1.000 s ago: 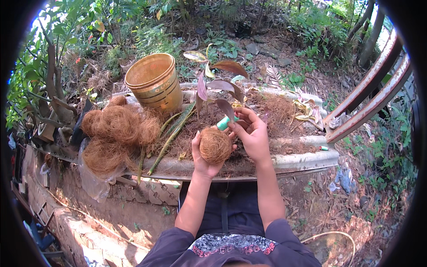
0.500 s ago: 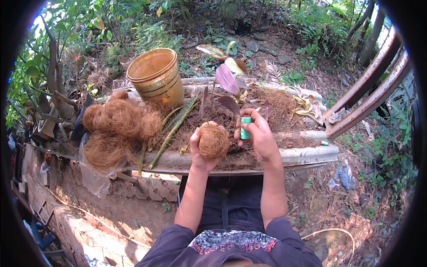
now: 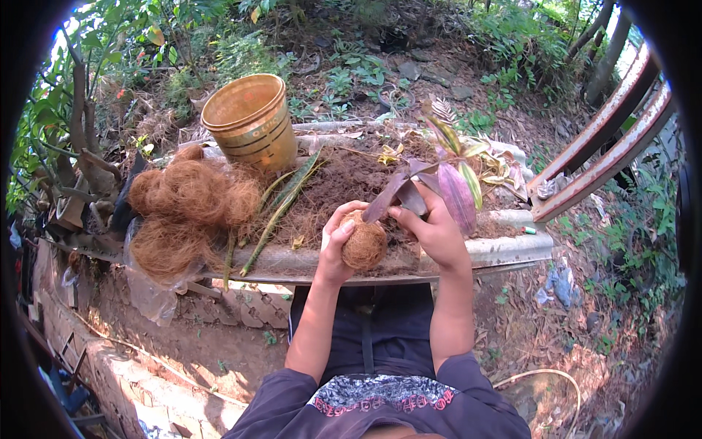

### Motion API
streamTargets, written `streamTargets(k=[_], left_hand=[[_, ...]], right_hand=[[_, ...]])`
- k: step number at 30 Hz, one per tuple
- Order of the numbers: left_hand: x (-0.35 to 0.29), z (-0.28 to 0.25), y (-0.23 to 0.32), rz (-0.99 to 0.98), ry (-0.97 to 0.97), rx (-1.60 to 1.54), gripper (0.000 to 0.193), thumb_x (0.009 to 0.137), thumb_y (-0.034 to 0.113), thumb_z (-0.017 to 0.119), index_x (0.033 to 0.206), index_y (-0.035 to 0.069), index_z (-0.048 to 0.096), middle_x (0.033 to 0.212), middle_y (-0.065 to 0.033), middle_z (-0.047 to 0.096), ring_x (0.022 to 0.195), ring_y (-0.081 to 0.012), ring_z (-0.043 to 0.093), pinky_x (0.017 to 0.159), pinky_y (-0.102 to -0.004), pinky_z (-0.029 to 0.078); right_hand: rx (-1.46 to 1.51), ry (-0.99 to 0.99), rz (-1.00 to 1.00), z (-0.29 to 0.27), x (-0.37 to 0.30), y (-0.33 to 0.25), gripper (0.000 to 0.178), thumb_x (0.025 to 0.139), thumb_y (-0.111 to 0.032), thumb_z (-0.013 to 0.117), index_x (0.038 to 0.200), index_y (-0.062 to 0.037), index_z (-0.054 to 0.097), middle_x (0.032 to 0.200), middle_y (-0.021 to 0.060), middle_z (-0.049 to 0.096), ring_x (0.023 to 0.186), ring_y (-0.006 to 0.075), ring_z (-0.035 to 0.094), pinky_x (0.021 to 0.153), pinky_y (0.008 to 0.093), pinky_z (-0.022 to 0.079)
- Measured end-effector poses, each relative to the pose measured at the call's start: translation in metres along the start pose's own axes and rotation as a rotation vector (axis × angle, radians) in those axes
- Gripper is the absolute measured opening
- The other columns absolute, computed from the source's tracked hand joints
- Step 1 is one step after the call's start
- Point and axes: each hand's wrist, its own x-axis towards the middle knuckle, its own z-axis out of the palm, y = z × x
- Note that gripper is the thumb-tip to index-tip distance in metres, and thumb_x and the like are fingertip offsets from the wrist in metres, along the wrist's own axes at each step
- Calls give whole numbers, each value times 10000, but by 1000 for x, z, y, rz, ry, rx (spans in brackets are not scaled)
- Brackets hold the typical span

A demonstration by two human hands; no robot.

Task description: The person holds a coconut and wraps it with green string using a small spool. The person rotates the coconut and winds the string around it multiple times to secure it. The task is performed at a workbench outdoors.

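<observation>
Fiber ball (image 3: 365,246) near center, clasped in left hand (image 3: 335,247). Right hand (image 3: 437,233) curled beside purple leaves (image 3: 456,196); can't tell what it grips. Ball looks already rounded, compact; can't tell if finished. Loose fiber heap (image 3: 194,194) left, unshaped; 1 bucket (image 3: 259,139) far left.

Glowing in bright natural daylight, spreading softly over the corrugated tabletop (image 3: 508,252). Falling in hard, dappled sun patches on the brick ledge (image 3: 135,380) near left and the ground (image 3: 581,377) near right, leaving darker shade between. Burning out to white, with bluish fringing, at far left. Bending strongly toward a round black border. Showing the fiber ball (image 3: 364,246) fairly clearly, softening in the far foliage (image 3: 117,25).
</observation>
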Motion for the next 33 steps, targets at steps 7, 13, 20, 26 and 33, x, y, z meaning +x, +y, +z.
streamTargets(k=[7, 13, 20, 26, 33], left_hand=[[-1, -5, 0, -10, -91, 103, 523, 778, 274, 609, 1200, 1, 462, 1035, -141, 568, 916, -211, 608, 781, -338, 525], [-5, -5, -8, 69, -74, 161, 416, 820, 192, 588, 1177, -8, 510, 1012, -100, 575, 926, -158, 579, 821, -300, 490], [-8, -4, -9, 27, -70, 125, 451, 842, 293, 548, 1175, 2, 462, 968, -137, 568, 838, -212, 615, 728, -331, 532], [-7, -2, -2, -140, -161, -32, 462, 864, 226, 551, 1238, 29, 362, 958, -135, 579, 848, -177, 616, 726, -298, 532], [-8, 8, -7, -69, -74, -14, 405, 871, 162, 517, 1218, 33, 354, 1037, -163, 554, 865, -207, 621, 730, -315, 536]], right_hand=[[107, -1, -76, 2, 1, -2, 160, 860, -100, 598, 1006, -36, 610, 897, 29, 629, 885, 113, 595, 801, 276, 476], [102, 23, 118, -1, 0, 1, 209, 869, -137, 606, 1043, -30, 565, 928, 50, 620, 774, 70, 571, 646, 196, 457], [386, 236, 82, -8, 20, 28, 233, 829, -53, 619, 1054, -7, 583, 929, 50, 634, 595, 10, 412, 513, 153, 340], [5, -224, -49, -17, 25, 20, 237, 780, -65, 659, 1003, 13, 646, 948, 63, 671, 762, 62, 551, 674, 218, 448], [51, -556, -122, -22, 29, 23, 297, 738, -73, 646, 1023, 10, 663, 952, 88, 676, 815, 99, 564, 747, 233, 438]])
